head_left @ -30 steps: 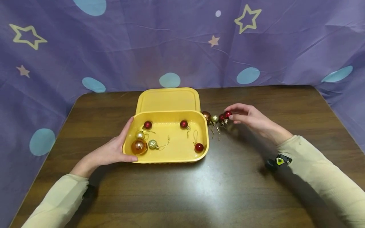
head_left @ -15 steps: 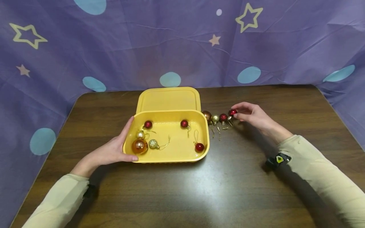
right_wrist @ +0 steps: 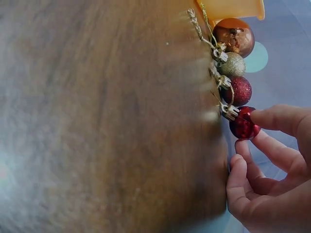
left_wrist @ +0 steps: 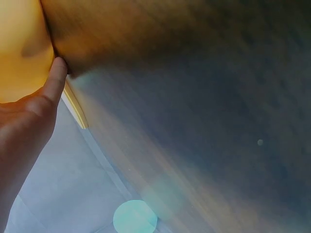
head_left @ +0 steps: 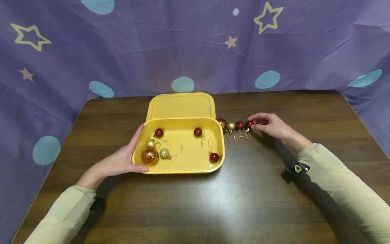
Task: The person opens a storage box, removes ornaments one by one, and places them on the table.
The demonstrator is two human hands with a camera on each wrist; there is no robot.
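Observation:
My right hand (head_left: 272,127) pinches a shiny red Christmas bauble (right_wrist: 243,124) between thumb and fingers, at the right end of a row on the table. Beside it in the row are a glittery red bauble (head_left: 239,125), a glittery gold bauble (head_left: 231,126) and a larger copper bauble (head_left: 222,124), their gold loops pointing toward me. My left hand (head_left: 120,159) holds the left end of a yellow box (head_left: 178,171), thumb at the front rim and fingers along the side. Inside lie an amber bauble (head_left: 150,156), a pearly gold bauble (head_left: 150,143), a glittery gold bauble (head_left: 164,153) and several red baubles (head_left: 214,157).
A yellow lid (head_left: 181,105) lies behind the box, partly hidden by it. The brown wooden table (head_left: 195,210) reaches back to a purple cloth (head_left: 195,47) with stars and blue spots. The copper bauble sits close to the box's right wall.
My right hand moved right with the shiny red bauble, then lowered it into line at the row's right end. The glittery red bauble beside it came into fuller view. My left hand stayed put.

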